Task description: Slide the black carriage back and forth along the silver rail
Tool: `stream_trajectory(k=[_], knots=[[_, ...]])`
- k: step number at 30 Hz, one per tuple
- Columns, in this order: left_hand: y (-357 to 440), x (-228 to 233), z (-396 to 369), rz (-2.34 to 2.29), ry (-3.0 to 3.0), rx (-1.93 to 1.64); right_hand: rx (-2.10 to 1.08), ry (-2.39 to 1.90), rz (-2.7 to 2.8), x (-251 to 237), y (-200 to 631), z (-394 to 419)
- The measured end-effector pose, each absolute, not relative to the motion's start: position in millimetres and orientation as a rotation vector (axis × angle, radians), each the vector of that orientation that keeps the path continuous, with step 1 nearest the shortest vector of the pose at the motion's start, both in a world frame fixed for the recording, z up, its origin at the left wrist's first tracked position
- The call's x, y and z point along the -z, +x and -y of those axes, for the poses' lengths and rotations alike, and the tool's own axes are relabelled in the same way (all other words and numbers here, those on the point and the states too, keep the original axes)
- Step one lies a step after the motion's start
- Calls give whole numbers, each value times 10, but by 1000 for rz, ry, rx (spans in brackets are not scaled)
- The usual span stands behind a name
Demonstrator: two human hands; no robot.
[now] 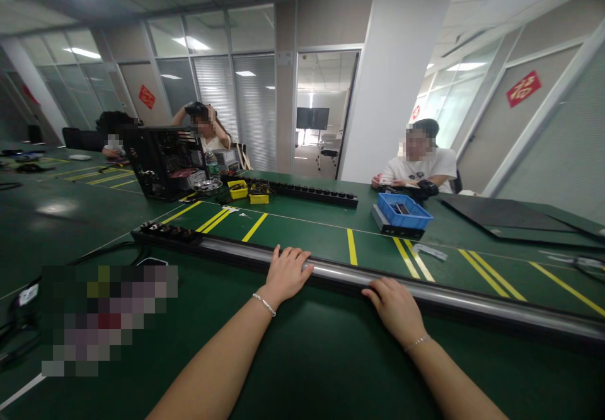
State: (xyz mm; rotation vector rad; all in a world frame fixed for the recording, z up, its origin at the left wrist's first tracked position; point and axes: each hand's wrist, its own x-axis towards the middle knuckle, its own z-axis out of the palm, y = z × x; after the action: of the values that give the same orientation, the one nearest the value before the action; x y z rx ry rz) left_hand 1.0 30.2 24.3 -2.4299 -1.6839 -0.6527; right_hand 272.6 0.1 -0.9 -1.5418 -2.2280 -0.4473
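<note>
left hand [285, 275] flat, fingers spread on metal rail [454, 300] | right hand [396, 306] draped beside it, gripping nothing | rail fixed along green worktop [307, 357] edge | looks rigid, heavy, slick; clasp it from above

Legible text: red diamond sign [524, 88] on right glass partition bears the character 福. Similar red sign [147, 96] on far left wall, character too small to read.

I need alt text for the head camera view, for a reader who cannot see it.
Two bare hands, left hand and right hand, rest on a long metal rail across a green table. Beyond it stand a blue bin, yellow boxes and an open computer case, where other people sit.
</note>
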Motion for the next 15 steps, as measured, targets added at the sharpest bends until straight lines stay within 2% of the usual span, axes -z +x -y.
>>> stream_trajectory(k=[15], knots=[[-341,-147,-487,1639,-2355,790,479,-1379,2249,-33,2358,-76]])
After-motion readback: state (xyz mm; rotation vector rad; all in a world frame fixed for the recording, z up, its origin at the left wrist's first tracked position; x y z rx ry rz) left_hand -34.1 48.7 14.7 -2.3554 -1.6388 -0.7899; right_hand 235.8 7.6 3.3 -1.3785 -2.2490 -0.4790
